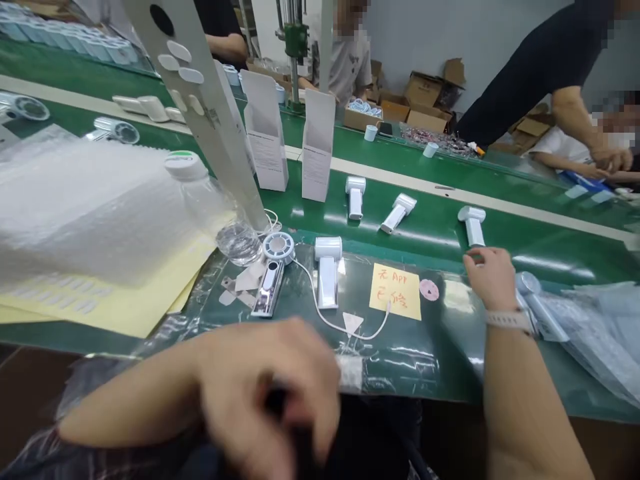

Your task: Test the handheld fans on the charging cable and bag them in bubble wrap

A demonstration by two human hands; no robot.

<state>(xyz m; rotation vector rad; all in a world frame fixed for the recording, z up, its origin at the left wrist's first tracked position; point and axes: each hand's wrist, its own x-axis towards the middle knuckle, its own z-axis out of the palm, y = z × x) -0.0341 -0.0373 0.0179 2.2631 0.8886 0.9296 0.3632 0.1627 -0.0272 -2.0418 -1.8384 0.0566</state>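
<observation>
My right hand [493, 277] reaches forward over the green belt [440, 230]. Its fingertips close on the lower end of a white handheld fan [473, 225] that lies there. A white watch band [507, 320] circles that wrist. My left hand [270, 393] is low and blurred near my lap, with its fingers curled around a dark item [283, 410] I cannot make out. Between the hands lies a clear plastic sheet [400, 360] with a yellow handwritten note [395, 291], another white fan [327, 270] and a white cable [350, 323].
A water bottle [215, 210], a foam sheet stack [85, 207] and yellow sheets [125, 313] fill the left. Two open white boxes [265, 130] stand on the belt, with two more fans [355, 197] behind the note. Plastic bags [600, 333] lie right. Co-workers [575, 113] work across the belt.
</observation>
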